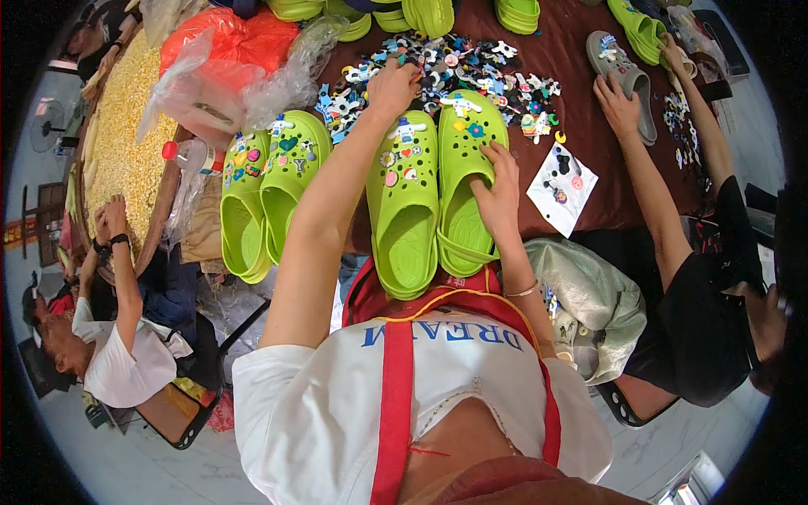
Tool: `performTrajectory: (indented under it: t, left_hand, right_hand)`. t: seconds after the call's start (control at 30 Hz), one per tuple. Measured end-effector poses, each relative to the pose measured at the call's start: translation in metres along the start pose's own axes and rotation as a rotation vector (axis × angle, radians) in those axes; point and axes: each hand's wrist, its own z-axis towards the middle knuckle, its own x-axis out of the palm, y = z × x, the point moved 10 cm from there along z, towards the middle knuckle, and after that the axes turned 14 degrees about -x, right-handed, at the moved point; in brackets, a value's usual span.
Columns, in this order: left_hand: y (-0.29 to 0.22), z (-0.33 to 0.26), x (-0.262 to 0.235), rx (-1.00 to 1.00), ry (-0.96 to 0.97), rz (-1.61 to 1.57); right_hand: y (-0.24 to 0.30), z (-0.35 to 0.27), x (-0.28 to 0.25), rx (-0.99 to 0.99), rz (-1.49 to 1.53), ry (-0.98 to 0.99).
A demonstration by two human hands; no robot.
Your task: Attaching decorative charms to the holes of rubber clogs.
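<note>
My left hand (394, 87) reaches into a heap of small colourful shoe charms (484, 74), its fingers curled down among them; whatever is in its fingertips is hidden. My right hand (500, 187) grips the side of a lime-green clog (471, 114), with some fingers inside its opening. This clog carries a few charms near the toe. Close against it on the left is a matching clog (404, 177) with several charms on its upper. Another pair of decorated green clogs (295, 151) stands left of my left forearm.
A white card with charms (562, 187) lies at the table's right front. Beyond it a person in black touches a grey clog (623, 76). To the left are a bottle (194, 156), plastic bags (223, 50) and a wide tray of yellow kernels (126, 126), where another person works.
</note>
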Motion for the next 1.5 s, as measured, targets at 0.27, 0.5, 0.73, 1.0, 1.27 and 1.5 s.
performTrajectory:
  t: [0.27, 0.5, 0.73, 1.0, 1.27, 1.5]
  left_hand:
    - [0.038, -0.002, -0.017, -0.235, 0.033, -0.661]
    - [-0.055, -0.092, -0.072, 0.2, 0.027, -0.74]
    - [-0.075, -0.138, -0.048, 0.315, 0.09, -0.648]
    - [-0.036, -0.116, -0.071, 0.199, -0.006, -0.664]
    - [-0.039, -0.119, -0.049, 0.184, 0.087, -0.816]
    - [-0.086, -0.139, -0.045, 0.571, 0.032, -0.341]
  right_hand:
    - [0.0, 0.006, -0.003, -0.019, 0.008, -0.024]
    - [0.008, 0.002, -0.002, -0.032, -0.023, -0.056]
    - [0.012, -0.013, 0.014, 0.009, -0.027, -0.034]
    - [0.02, 0.002, -0.002, -0.04, 0.071, -0.047]
    - [0.019, 0.001, 0.008, 0.053, 0.075, -0.015]
    - [0.011, -0.008, 0.002, 0.077, -0.041, -0.024]
